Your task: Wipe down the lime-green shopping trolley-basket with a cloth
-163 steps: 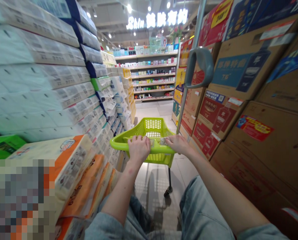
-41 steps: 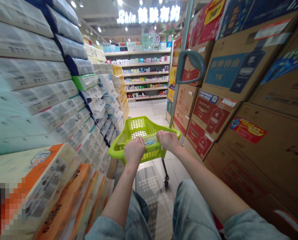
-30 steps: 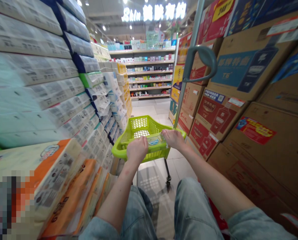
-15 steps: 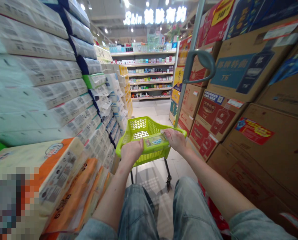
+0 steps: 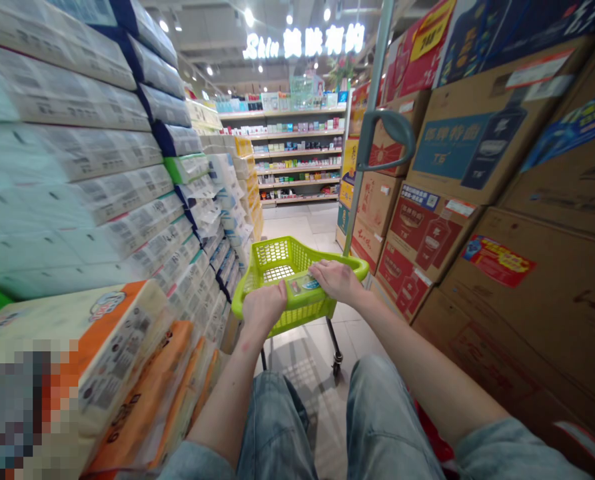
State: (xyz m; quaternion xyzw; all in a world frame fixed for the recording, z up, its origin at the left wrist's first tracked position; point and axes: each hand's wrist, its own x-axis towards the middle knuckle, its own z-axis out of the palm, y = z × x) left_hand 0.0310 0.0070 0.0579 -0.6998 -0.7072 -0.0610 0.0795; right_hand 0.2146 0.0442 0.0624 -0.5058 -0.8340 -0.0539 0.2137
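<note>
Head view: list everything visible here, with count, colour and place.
shopping cart: one, lime green, mid-aisle ahead
handle label: one, pale with blue, on the cart's bar between the hands
pole with loop handle: one, grey, rising at the cart's right side
tissue packs: many, white, blue, green and orange, stacked along the left
cardboard boxes: many, brown with red and blue prints, stacked along the right
shelves: several tiers, small goods, far end of the aisle
lit sign: one, white, overhead
floor tiles: pale, down the aisle
jeans: blue, bottom edge
left hand: gripping the cart's bar
right hand: gripping the cart's bar
</note>
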